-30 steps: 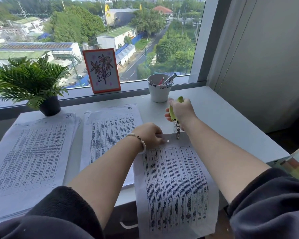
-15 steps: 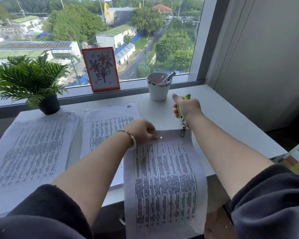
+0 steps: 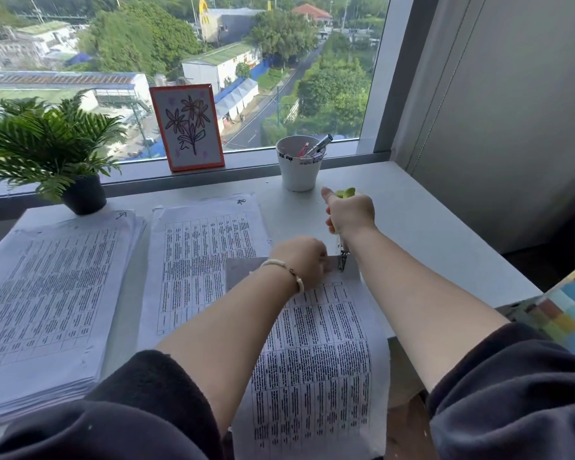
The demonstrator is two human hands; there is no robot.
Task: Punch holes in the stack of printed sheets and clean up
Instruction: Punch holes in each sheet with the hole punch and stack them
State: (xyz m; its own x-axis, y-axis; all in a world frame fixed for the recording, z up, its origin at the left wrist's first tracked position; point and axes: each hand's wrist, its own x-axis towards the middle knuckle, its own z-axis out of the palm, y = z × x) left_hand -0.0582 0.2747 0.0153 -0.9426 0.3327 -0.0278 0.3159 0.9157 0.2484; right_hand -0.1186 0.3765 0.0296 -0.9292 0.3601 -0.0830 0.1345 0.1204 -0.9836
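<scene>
**Hole punch clamped at the top edge of the sheets**

Head view. Right of centre: right hand [image 3: 349, 212] curled tight round the green handles of a hand-held hole punch [image 3: 343, 257], thumb sticking up toward the top of the frame. Metal nose of the punch pointing down the frame, biting the top edge of the stack of printed sheets [image 3: 316, 353]. Just left of the punch: left hand [image 3: 301, 258], fingers bent, pressing down on the top margin of the same sheets, a pale beaded bracelet [image 3: 291, 272] on the wrist. Whether thumb and fingers pinch the paper or only press it: cannot tell. Sheets running from the frame's centre down to the bottom edge, the lower end hanging over the front of the white desk [image 3: 429, 227]. Print in dense table rows, too small to read.

Centre left: a second paper stack [image 3: 200, 267], flat on the desk, a handwritten mark at its top edge, perhaps "30". Far left: a thicker pile [image 3: 47, 293], handwritten "39" or similar at its top right corner; not sure of either number.

Upper part of the frame: potted fern [image 3: 47, 141] at left, an orange-framed flower drawing [image 3: 188, 127] leaning on the window sill, a white cup [image 3: 298, 164] holding pens and clips. Outside the window, top centre, a yellow arched "M" sign [image 3: 202, 9]. Lower right edge: a panel of coloured squares [image 3: 571, 303]. Dark sleeves across the bottom corners.
</scene>
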